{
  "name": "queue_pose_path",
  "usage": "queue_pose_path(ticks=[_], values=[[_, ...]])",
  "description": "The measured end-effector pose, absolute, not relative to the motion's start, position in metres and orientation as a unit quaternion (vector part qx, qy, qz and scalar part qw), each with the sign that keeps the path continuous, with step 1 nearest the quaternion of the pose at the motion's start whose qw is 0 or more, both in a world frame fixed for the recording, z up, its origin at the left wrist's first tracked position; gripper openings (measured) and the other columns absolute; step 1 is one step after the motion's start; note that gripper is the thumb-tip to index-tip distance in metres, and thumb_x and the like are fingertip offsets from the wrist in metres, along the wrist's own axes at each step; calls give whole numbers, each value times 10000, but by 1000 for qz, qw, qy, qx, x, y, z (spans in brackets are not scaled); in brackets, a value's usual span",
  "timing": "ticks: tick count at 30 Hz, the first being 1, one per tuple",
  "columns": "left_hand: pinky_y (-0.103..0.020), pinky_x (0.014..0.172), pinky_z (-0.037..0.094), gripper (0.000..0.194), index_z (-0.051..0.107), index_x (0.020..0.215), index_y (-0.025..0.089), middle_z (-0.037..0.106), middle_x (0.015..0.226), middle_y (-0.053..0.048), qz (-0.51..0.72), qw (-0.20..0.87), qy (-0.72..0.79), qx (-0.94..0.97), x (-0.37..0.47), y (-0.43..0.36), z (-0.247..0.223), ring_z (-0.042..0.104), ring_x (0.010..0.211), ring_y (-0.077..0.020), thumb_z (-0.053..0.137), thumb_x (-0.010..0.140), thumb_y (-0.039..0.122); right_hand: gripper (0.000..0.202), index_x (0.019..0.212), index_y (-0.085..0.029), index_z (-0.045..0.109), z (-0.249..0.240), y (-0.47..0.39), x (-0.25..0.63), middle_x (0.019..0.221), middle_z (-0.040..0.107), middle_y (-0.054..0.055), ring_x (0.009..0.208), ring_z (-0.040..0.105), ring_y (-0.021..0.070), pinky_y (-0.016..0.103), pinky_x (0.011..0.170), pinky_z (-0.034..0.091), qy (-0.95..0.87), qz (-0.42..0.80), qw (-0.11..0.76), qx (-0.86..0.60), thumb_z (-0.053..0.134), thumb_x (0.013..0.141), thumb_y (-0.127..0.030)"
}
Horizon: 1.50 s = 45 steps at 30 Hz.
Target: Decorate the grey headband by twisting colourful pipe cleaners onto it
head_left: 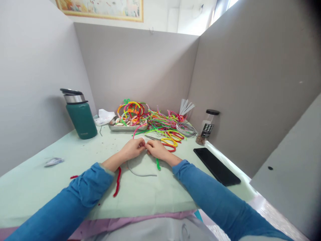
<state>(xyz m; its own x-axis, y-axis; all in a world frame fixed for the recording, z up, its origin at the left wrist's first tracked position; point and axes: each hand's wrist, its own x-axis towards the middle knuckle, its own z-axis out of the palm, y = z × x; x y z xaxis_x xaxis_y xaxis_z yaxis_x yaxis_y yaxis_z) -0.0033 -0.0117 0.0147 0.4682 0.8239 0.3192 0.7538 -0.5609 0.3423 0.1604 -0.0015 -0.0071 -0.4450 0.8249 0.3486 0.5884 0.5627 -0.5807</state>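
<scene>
My left hand (pixel 133 148) and my right hand (pixel 157 150) meet over the middle of the table, fingertips pinched together. Between them is a pipe cleaner, mostly hidden by the fingers. A pink pipe cleaner (pixel 135 132) shows just above my left hand; whether it is the held one I cannot tell. From under my right hand sticks out a green pipe cleaner (pixel 158 164). A grey wire (pixel 142 175) curves on the cloth below the hands, and a red pipe cleaner (pixel 117 181) lies by my left wrist. Scissors (pixel 166 141) with yellow handles lie just beyond my right hand, beside red handles (pixel 171 147).
At the back stand a metal tray (pixel 128 128) of small pieces and a heap of coloured pipe cleaners (pixel 163 121), with coiled grey wire (pixel 186 129) beside it. A green bottle (pixel 82 120) is left; a jar (pixel 207 127) and black phone (pixel 216 166) are right. Grey partitions (pixel 135 63) surround the table.
</scene>
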Motion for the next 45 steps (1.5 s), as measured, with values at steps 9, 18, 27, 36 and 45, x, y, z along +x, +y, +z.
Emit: queue_pose_path(ticks=[9, 18, 27, 36, 45], values=[[-222, 580, 351, 145, 557, 822, 168, 607, 692, -11, 225, 75, 463, 854, -4, -11, 14, 538, 644, -132, 462, 766, 264, 235, 691, -148, 579, -9, 0, 160, 618, 597, -1, 579, 471, 98, 202, 549, 300, -832, 175, 307, -427, 410, 839, -219], [-220, 578, 349, 153, 557, 826, 170, 601, 684, -10, 223, 75, 464, 854, -5, -8, 12, 535, 635, -130, 463, 769, 277, 225, 707, -148, 589, -6, -2, 160, 632, 599, 4, 593, 476, 105, 207, 567, 311, -833, 176, 304, -426, 416, 835, -214], [-218, 570, 347, 154, 552, 827, 172, 598, 679, -7, 225, 72, 460, 856, -5, -7, 10, 531, 627, -128, 457, 770, 280, 232, 701, -149, 590, -7, -2, 160, 627, 595, 3, 585, 469, 103, 206, 564, 308, -835, 174, 304, -425, 414, 836, -216], [-217, 571, 343, 155, 556, 825, 171, 595, 677, -4, 222, 78, 464, 854, -5, -7, 11, 526, 627, -125, 464, 767, 281, 241, 720, -145, 599, -8, -1, 160, 626, 601, 7, 583, 483, 109, 208, 559, 316, -834, 172, 302, -428, 409, 842, -229], [-216, 561, 330, 157, 546, 827, 175, 594, 679, -6, 222, 76, 464, 854, -6, -6, 10, 525, 624, -127, 461, 771, 294, 230, 670, -149, 562, -6, -3, 160, 614, 590, 1, 568, 462, 96, 201, 539, 294, -832, 173, 306, -429, 412, 829, -220]])
